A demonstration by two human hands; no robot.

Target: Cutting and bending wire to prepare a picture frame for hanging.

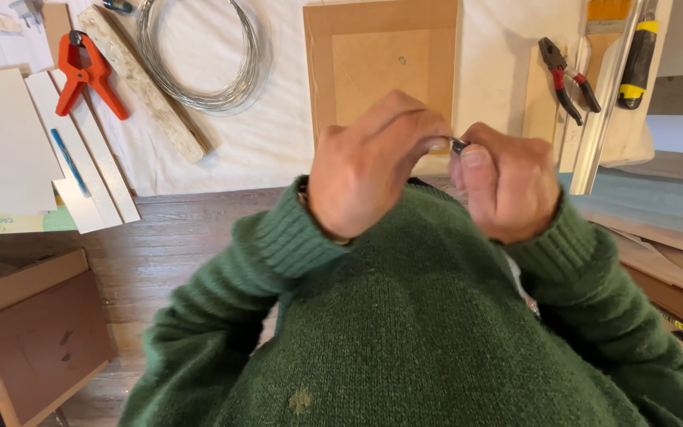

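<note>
Pinching together in front of the chest, the fingertips of the left hand (369,166) and the right hand (507,190) close narrowly on a small dark metal piece (458,145), of which only a glint shows between thumb and forefinger; what exactly it is cannot be told. It looks light, hard and probably slippery, best held by its ends between the pads. Both cuffs of the green knitted sweater (405,316) frame the hands. Beyond them a square brown board (381,47) lies on the white cloth-covered worktop (278,134). Toward its left edge lie a coil of silver wire (203,55), a rough wooden strip (144,79) and an orange spring clamp (84,75); red-handled pliers (567,79) lie near the right edge. Open room remains between coil and board.
</note>
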